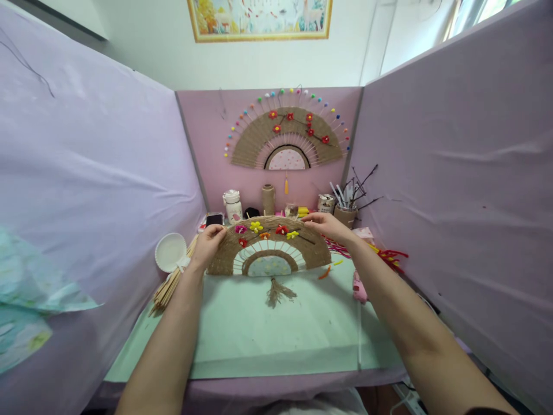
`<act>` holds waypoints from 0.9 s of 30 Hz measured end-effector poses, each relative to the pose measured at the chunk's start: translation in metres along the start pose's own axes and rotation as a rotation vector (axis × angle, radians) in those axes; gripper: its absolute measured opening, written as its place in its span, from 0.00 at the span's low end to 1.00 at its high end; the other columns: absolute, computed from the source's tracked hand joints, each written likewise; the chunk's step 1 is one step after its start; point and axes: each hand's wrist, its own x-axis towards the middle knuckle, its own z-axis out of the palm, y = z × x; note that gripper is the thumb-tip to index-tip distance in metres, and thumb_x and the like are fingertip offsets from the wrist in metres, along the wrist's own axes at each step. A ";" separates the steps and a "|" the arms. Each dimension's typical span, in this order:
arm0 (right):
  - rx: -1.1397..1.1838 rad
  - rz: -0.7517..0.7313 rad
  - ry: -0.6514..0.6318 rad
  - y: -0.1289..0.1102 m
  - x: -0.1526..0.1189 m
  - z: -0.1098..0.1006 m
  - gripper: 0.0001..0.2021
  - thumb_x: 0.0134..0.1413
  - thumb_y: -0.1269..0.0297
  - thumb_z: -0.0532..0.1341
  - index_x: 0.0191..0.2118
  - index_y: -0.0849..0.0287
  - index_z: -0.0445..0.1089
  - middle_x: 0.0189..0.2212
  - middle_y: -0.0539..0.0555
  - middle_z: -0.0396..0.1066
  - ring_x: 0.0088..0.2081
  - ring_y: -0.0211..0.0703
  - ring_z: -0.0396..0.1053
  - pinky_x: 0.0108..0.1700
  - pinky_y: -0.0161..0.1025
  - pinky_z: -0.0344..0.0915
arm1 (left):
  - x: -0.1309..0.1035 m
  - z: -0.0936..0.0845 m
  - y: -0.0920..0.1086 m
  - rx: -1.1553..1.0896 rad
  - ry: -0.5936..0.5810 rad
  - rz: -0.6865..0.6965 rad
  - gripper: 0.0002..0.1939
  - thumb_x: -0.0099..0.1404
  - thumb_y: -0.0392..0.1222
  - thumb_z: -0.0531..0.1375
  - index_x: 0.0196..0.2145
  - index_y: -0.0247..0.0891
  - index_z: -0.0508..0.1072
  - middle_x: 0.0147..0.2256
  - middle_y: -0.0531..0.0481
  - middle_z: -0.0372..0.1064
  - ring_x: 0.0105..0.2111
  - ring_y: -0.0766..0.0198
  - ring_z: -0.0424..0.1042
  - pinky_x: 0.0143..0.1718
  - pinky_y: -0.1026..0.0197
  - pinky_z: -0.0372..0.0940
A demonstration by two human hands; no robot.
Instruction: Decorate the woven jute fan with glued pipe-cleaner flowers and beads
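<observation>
Fan, head view: flower-trimmed brown fan (pixel 270 253) lies on the green tabletop (pixel 242 340), between left hand (pixel 208 245) and right hand (pixel 324 223); long axis left to right, arched rim farthest from the person.
Left grip: thumb and fingers pinch the rim's left shoulder.
Right grip: fingertips at the rim's right shoulder; cannot tell if closed on it.
Nearer hand: neither, all 2 reach the rim.
Behind rim: white bottle (pixel 233 208), twine spool (pixel 268 200), twig jar (pixel 345 216) crowd the far side.
Near side: straw tassel (pixel 276 293) just below the flat edge.
Flanks: stick bundle (pixel 168 291) left, pink tool (pixel 359 289) right.
</observation>
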 end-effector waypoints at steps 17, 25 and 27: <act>-0.008 -0.119 0.087 -0.056 0.011 0.002 0.16 0.49 0.51 0.63 0.29 0.61 0.77 0.24 0.48 0.71 0.27 0.38 0.63 0.28 0.33 0.58 | 0.004 -0.012 0.026 0.062 0.187 0.151 0.14 0.61 0.49 0.59 0.40 0.39 0.73 0.45 0.46 0.72 0.48 0.57 0.69 0.51 0.58 0.62; 0.127 -0.149 0.296 -0.112 0.029 -0.056 0.14 0.45 0.54 0.67 0.30 0.62 0.76 0.20 0.48 0.68 0.20 0.33 0.57 0.22 0.32 0.49 | -0.031 0.019 0.046 -0.263 0.666 -0.079 0.24 0.67 0.47 0.55 0.58 0.42 0.56 0.55 0.41 0.63 0.54 0.59 0.67 0.52 0.56 0.64; 0.184 -0.115 0.299 -0.117 0.036 -0.060 0.14 0.44 0.54 0.68 0.30 0.62 0.76 0.19 0.48 0.68 0.19 0.33 0.57 0.21 0.32 0.48 | -0.039 0.042 0.043 -0.438 0.243 -0.185 0.18 0.70 0.44 0.49 0.57 0.42 0.60 0.53 0.41 0.67 0.54 0.57 0.68 0.51 0.53 0.67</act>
